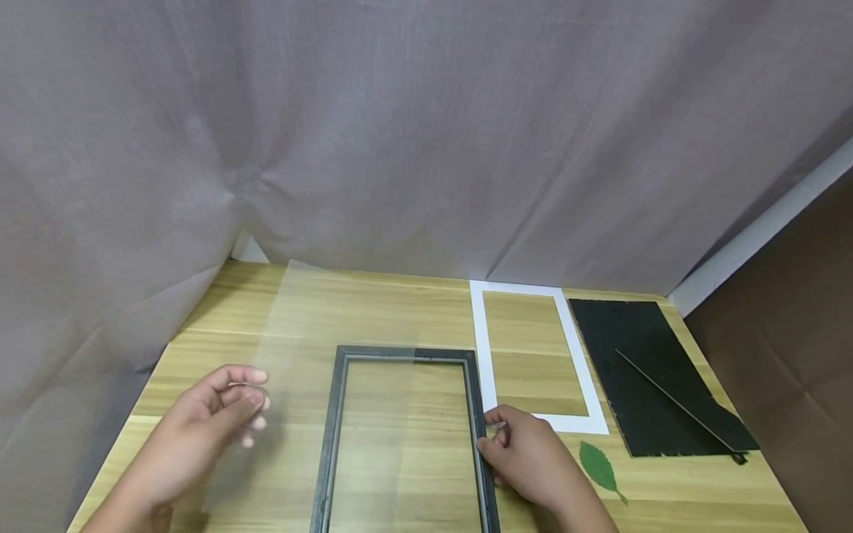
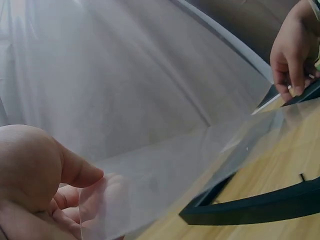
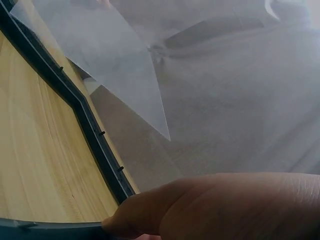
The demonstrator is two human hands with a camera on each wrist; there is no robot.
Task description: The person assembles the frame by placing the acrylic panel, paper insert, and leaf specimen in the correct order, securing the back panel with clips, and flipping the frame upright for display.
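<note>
My left hand (image 1: 213, 418) pinches the edge of a clear, thin sheet (image 1: 293, 333), thumb on one face and fingers behind it, as the left wrist view shows. The sheet is raised at a tilt and partly overlaps the left side of a black picture frame (image 1: 443, 356) in the head view. With thumb and fingers, my right hand (image 1: 526, 451) grips the right side of that frame. Small dark tabs (image 3: 102, 133) stick out along its inner edge in the right wrist view. The frame's near end is cut off by the head view's lower edge.
A white mat (image 1: 566, 424) with a rectangular opening lies behind my right hand. Farther right is a black backing board (image 1: 600, 370) with a stand leg (image 1: 729, 426). One green leaf (image 1: 597, 466) lies on the wood-grain table (image 1: 706, 488). Grey cloth (image 1: 400, 148) hangs behind the table.
</note>
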